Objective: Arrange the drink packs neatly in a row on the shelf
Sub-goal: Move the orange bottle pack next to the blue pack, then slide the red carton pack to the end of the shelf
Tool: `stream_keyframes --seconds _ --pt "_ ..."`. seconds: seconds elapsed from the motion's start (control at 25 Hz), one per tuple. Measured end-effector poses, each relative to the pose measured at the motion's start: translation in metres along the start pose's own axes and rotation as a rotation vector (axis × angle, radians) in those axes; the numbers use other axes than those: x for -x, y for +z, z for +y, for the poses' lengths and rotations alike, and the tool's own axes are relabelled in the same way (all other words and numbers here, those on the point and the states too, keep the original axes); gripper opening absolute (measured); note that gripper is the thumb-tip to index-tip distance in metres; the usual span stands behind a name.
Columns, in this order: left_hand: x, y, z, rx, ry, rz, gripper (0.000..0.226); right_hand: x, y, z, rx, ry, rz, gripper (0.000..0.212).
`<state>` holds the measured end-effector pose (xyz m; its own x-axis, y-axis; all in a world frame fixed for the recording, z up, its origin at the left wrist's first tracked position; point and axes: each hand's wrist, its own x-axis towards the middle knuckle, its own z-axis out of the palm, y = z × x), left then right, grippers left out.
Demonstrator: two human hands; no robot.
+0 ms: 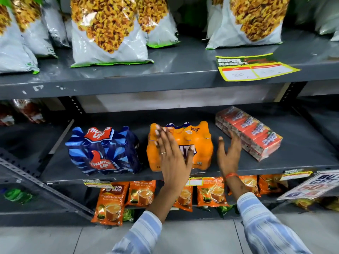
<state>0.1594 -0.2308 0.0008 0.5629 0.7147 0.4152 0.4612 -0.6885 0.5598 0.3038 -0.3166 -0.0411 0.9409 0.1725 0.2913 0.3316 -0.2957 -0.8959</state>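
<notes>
On the middle grey shelf (293,158) stand three drink packs. A blue Thums Up pack (102,151) is at the left and an orange bottle pack (201,143) stands in the middle. At the right lies a red carton pack (247,131), turned at an angle to the shelf edge. My left hand (172,154) is spread flat over the front of the orange pack, fingers apart. Between the orange pack and the red cartons, my right hand (229,153) is open, its fingertips near the cartons' left end. Neither hand grips anything.
Large white snack bags (108,33) fill the shelf above, with a yellow price tag (255,67) on its front edge. Orange tea pouches (110,202) line the shelf below. A sale sign (311,186) sticks out at the lower right.
</notes>
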Motion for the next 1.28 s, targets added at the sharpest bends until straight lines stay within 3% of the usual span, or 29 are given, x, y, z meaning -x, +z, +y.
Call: stream_keyframes --seconds 0.08,0.16,0.28,0.36,0.48,0.68,0.76,0.88,1.0,1.16,1.28 --pt "-0.004 0.009 0.029 0.027 0.113 0.001 0.085 -0.016 -0.022 0.012 0.119 -0.016 0.15 0.058" --pt "-0.009 0.024 0.056 0.051 0.225 0.043 0.081 -0.047 -0.047 0.031 0.219 0.152 0.262 0.077" --pt "-0.018 0.057 0.1 0.1 0.328 0.027 0.075 -0.084 -0.079 0.056 0.173 0.606 0.188 0.103" --pt "-0.027 0.085 0.123 0.144 0.319 -0.077 0.072 -0.1 -0.086 0.065 0.133 0.684 0.09 0.108" --pt "-0.054 0.121 0.134 0.269 0.093 -0.312 0.07 -0.107 -0.083 0.077 0.116 0.625 0.001 0.105" --pt "-0.092 0.15 0.113 0.213 -0.14 -0.509 0.068 -0.117 -0.106 0.097 -0.083 0.397 -0.204 0.067" --pt "-0.097 0.154 0.105 0.256 -0.296 -0.48 0.067 -0.123 -0.115 0.1 -0.087 0.33 -0.315 0.059" --pt "-0.103 0.155 0.102 0.528 -0.522 -0.424 0.058 -0.128 -0.125 0.103 -0.129 0.316 -0.41 0.057" --pt "-0.097 0.154 0.104 0.65 -0.634 -0.409 0.05 -0.131 -0.139 0.109 -0.236 0.315 -0.506 0.056" --pt "-0.06 0.158 0.104 0.618 -0.602 -0.278 0.066 -0.141 -0.157 0.113 -0.298 0.286 -0.638 0.069" --pt "-0.027 0.165 0.11 0.574 -0.537 -0.202 0.08 -0.143 -0.165 0.116 -0.309 0.227 -0.641 0.079"
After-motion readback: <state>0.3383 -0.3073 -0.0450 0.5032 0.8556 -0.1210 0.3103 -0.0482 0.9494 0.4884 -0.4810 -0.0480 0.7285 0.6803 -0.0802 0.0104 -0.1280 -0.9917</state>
